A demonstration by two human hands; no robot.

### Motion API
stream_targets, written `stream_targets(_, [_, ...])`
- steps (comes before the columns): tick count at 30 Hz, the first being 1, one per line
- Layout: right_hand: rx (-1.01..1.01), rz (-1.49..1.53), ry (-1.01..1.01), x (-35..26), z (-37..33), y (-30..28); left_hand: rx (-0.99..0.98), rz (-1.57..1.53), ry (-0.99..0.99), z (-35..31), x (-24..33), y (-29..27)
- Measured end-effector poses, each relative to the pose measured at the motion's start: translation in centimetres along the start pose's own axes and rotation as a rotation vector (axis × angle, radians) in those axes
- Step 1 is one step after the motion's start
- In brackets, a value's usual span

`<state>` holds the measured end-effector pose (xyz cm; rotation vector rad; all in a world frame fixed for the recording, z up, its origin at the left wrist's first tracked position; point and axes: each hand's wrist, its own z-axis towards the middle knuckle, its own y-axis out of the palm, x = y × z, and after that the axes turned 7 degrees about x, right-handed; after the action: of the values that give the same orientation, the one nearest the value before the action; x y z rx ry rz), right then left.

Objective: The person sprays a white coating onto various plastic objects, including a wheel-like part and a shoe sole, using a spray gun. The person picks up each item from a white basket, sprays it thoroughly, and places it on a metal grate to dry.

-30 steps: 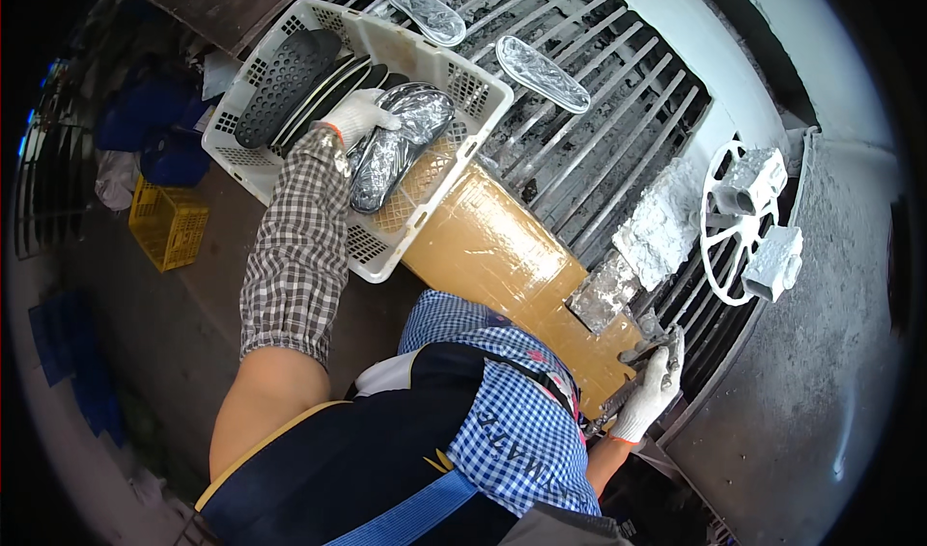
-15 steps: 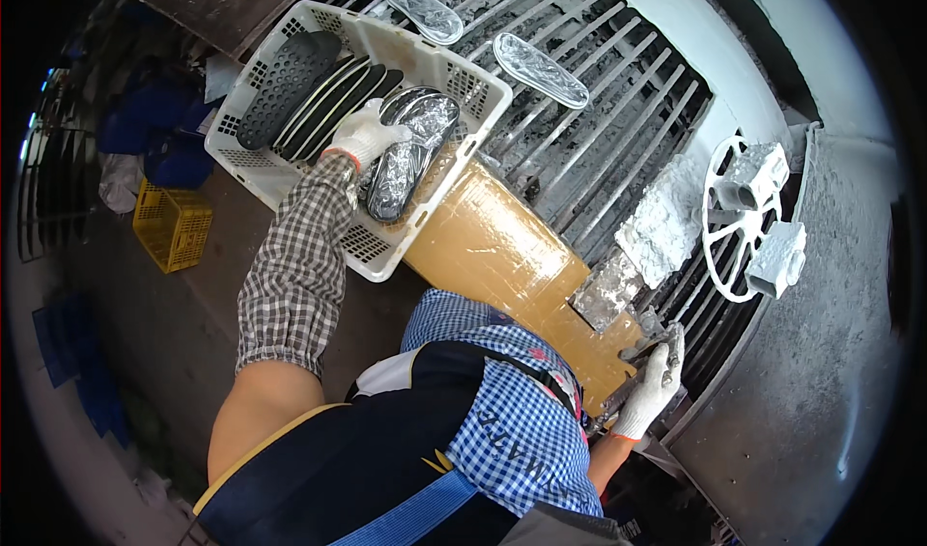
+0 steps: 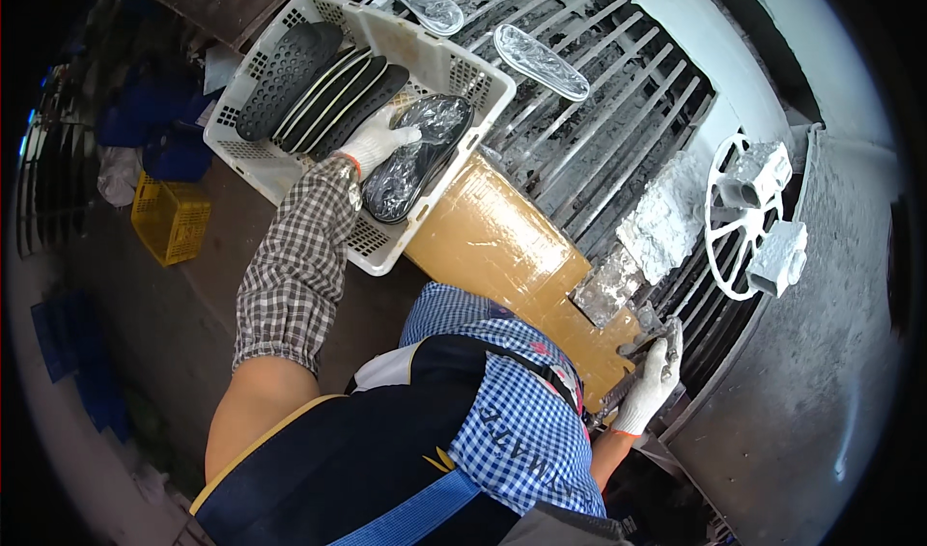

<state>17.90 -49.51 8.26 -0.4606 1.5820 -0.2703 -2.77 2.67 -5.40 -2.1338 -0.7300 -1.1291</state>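
My left hand [image 3: 379,143], in a white knit glove, reaches into a white plastic crate [image 3: 491,112]. Its thumb lies over the edge of a dark shoe sole [image 3: 417,160] wrapped in shiny clear plastic, and its other fingers are partly hidden. Left of that hand, several black soles with pale edges [image 3: 333,97] lean in a row beside a black sole with round dimples [image 3: 290,78]. At the lower right my right hand [image 3: 652,382], gloved too, has its grey-smeared fingers closed by the grate's near edge; what they hold is unclear.
Beyond the crate, plastic-wrapped soles [image 3: 541,61] lie on a metal bar grate [image 3: 618,102]. A brown cardboard sheet [image 3: 502,227] covers its near side. A silvery handwheel [image 3: 739,218] stands at right, beside a metal panel [image 3: 811,353]. A yellow crate [image 3: 172,220] sits at left.
The wrapped sole under my left hand has shifted slightly and now looks flatter and darker. My left hand has moved a little to the right. My right hand stays almost where it was.
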Motion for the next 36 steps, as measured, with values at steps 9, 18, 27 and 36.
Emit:
stream_targets(9, [-0.085,0.056,0.027,-1.7,0.2,0.7,-0.174,-0.281,-0.129,-4.8,3.1,0.2])
stream_targets(18, [-0.091,0.015,0.067,-2.1,0.2,1.3,0.055,0.649,-0.043,-5.3,4.6,2.8])
stream_targets(27, [-0.071,0.042,0.036,-1.7,-0.5,1.8,0.075,0.711,-0.001,-5.8,5.3,2.5])
stream_targets(36, [-0.068,0.045,0.014,-1.3,-0.8,1.8,0.074,0.899,-0.001,-6.0,5.3,3.7])
